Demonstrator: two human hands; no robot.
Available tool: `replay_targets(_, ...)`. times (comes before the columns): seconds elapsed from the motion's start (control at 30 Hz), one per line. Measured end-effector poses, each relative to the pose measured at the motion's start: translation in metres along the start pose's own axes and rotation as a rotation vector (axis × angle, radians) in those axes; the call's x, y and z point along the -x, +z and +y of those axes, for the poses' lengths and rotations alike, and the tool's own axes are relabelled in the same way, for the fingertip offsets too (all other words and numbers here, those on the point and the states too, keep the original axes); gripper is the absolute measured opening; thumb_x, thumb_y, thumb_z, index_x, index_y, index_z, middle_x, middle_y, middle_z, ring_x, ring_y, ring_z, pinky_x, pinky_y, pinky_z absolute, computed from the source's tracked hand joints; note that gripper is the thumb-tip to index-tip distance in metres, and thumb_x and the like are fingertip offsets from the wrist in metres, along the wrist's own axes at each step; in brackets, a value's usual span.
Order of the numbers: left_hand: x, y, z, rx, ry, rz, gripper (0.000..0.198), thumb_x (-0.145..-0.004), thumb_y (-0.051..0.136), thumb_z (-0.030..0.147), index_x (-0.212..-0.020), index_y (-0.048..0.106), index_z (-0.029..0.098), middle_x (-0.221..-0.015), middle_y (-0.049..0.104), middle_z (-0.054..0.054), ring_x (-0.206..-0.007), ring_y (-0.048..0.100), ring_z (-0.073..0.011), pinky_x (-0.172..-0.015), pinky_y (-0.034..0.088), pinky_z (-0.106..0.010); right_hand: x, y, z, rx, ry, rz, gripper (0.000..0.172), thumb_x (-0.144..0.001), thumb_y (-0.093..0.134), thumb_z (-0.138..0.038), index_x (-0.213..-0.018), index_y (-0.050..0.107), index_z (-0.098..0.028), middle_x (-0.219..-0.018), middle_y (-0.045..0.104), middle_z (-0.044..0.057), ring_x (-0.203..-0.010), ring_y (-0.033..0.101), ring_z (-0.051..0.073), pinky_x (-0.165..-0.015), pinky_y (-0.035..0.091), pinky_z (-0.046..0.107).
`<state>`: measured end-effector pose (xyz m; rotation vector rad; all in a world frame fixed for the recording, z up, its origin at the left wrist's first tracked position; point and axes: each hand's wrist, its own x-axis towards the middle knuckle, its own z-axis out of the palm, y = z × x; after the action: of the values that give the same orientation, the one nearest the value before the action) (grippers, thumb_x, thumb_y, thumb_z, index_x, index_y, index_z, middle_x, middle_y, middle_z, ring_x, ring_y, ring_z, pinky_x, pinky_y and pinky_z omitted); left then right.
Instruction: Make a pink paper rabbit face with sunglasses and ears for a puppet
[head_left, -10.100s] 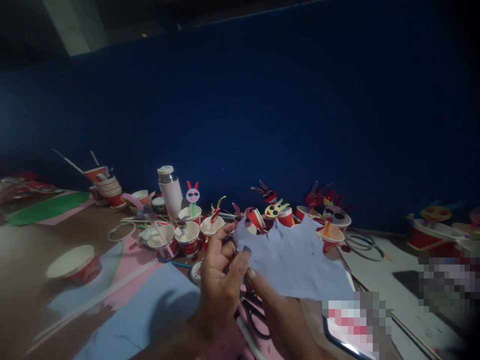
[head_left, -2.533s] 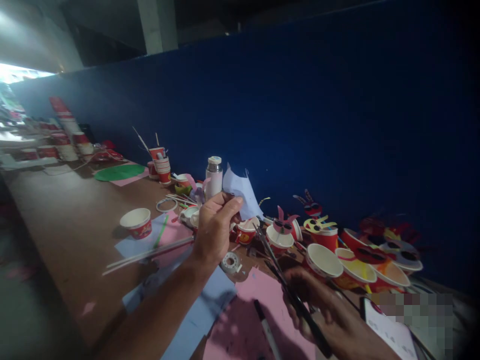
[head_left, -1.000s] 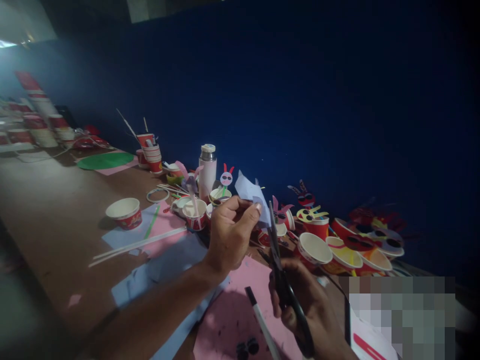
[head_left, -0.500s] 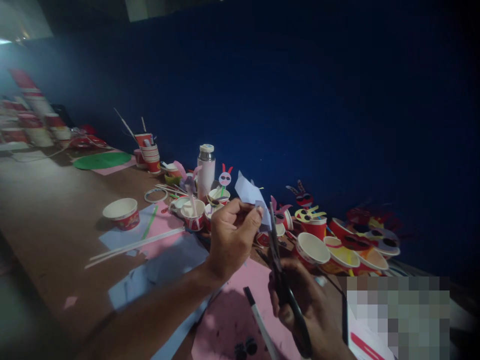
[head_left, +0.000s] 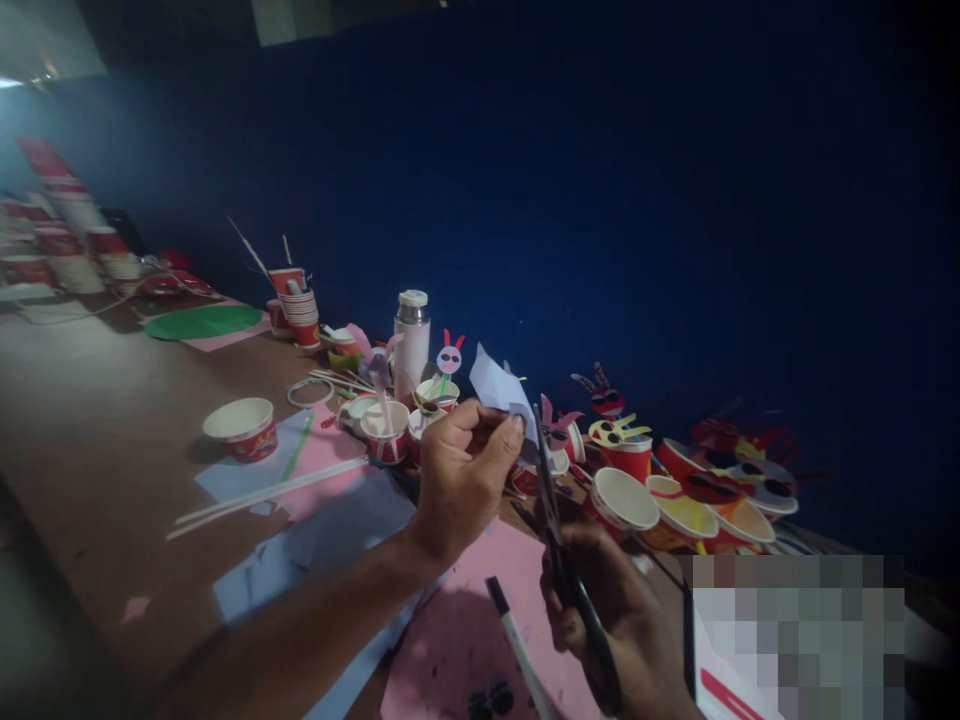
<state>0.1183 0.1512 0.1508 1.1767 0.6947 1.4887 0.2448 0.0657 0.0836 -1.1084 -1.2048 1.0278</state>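
Head view, dim light: I see the left hand (head_left: 461,470) raised above the table (head_left: 112,420), thumb and fingers pinched on a pale blue paper scrap (head_left: 495,388) that stands up from the fingertips, in front of a row of red cups (head_left: 621,500). The right hand (head_left: 626,625) sits lower and nearer — fingers curled through the handles of black scissors (head_left: 556,535), whose blades point up and reach the scrap's lower edge, just beside the left thumb. Under both hands lies a pink sheet (head_left: 457,650) with a marker (head_left: 516,640) on it.
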Motion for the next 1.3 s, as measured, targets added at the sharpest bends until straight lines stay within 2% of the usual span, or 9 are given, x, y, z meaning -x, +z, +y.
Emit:
replay_targets(0.33, -0.002, -0.003, -0.002, 0.027, -0.056, -0.041, 0.015, -0.077, 0.064, 0.029, -0.076, 0.059, 0.015, -0.062, 0.054, 0.002, -0.053, 0.05, -0.0069, -0.052, 0.042, -0.017, 0.0, -0.001, 0.003, -0.04, 0.039, 0.049, 0.038, -0.058, 0.078, -0.032, -0.089, 0.058, -0.023, -0.063, 0.053, -0.003, -0.053, 0.044, 0.01, -0.04, 0.035, 0.018)
replay_targets(0.73, -0.005, -0.003, -0.004, 0.095, -0.094, -0.028, 0.013, -0.075, 0.066, 0.026, -0.074, 0.06, 0.015, -0.061, 0.054, 0.003, -0.054, 0.049, -0.0055, -0.051, 0.04, -0.016, -0.001, -0.002, -0.004, 0.131, -0.004, 0.115, 0.031, -0.063, 0.075, -0.041, -0.083, 0.061, -0.021, -0.054, 0.049, -0.006, -0.044, 0.043, 0.009, -0.037, 0.036, 0.019)
replay_targets(0.9, -0.007, -0.003, -0.004, 0.156, -0.132, -0.071, 0.013, -0.075, 0.065, 0.026, -0.073, 0.058, 0.015, -0.058, 0.053, 0.003, -0.05, 0.049, -0.0071, -0.048, 0.041, -0.018, -0.001, 0.002, -0.008, 0.102, 0.054, 0.129, 0.034, -0.06, 0.076, -0.043, -0.08, 0.061, -0.021, -0.051, 0.049, -0.006, -0.04, 0.041, 0.007, -0.036, 0.035, 0.018)
replay_targets(1.07, -0.009, -0.006, -0.002, 0.137, -0.152, -0.085, 0.012, -0.076, 0.063, 0.023, -0.07, 0.058, 0.014, -0.056, 0.05, 0.004, -0.049, 0.046, -0.0048, -0.047, 0.036, -0.014, -0.001, 0.002, -0.008, 0.08, 0.068, 0.123, 0.035, -0.06, 0.076, -0.045, -0.078, 0.059, -0.02, -0.051, 0.049, -0.006, -0.042, 0.042, 0.007, -0.036, 0.037, 0.018)
replay_targets(1.17, -0.01, -0.007, 0.001, 0.16, -0.181, -0.101, 0.011, -0.075, 0.062, 0.021, -0.068, 0.057, 0.014, -0.054, 0.049, 0.005, -0.046, 0.043, -0.0038, -0.044, 0.035, -0.013, -0.002, -0.002, -0.004, 0.085, 0.05, 0.084, 0.03, -0.063, 0.075, -0.041, -0.079, 0.058, -0.021, -0.053, 0.05, -0.006, -0.044, 0.043, 0.008, -0.037, 0.038, 0.018)
replay_targets(1.3, -0.01, -0.005, 0.005, 0.165, -0.208, -0.1, 0.012, -0.071, 0.062, 0.018, -0.062, 0.055, 0.015, -0.047, 0.049, 0.006, -0.041, 0.04, -0.0029, -0.04, 0.033, -0.012, -0.004, -0.005, -0.001, 0.115, 0.014, 0.03, 0.023, -0.065, 0.072, -0.027, -0.082, 0.057, -0.022, -0.057, 0.052, -0.006, -0.049, 0.045, 0.008, -0.041, 0.038, 0.017)
